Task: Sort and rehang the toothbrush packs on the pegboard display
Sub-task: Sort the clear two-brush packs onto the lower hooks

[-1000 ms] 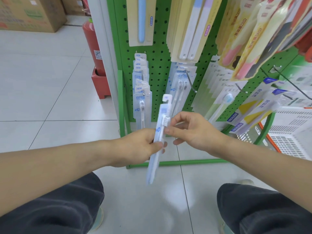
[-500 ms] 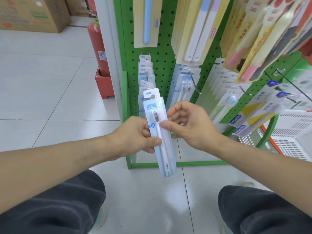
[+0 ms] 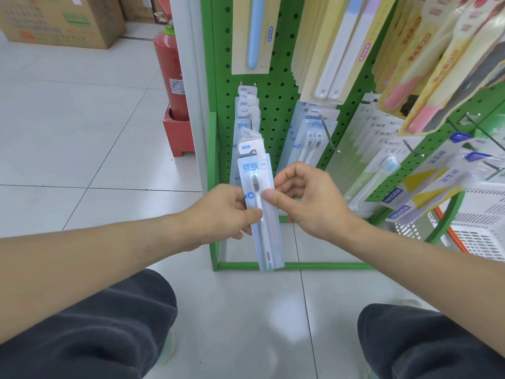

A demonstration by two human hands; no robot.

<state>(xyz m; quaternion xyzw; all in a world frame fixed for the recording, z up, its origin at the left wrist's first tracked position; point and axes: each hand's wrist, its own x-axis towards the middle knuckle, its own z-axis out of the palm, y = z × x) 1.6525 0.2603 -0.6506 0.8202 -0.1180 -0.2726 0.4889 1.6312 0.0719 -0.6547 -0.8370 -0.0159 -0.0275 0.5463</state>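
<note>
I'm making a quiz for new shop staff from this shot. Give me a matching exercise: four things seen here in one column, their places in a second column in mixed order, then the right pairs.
Things:
1. toothbrush pack
2. fire extinguisher
3. white basket
4. cardboard box

Places:
A. far right, on the floor beside the green pegboard
B. top left, on the floor in the background
C. held between the left hand and the right hand
D. in a red stand just left of the display

Pairs: 1-C, 2-D, 3-A, 4-B

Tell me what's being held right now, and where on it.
One toothbrush pack: left hand and right hand pinch its side edges just below the brush head.
</note>
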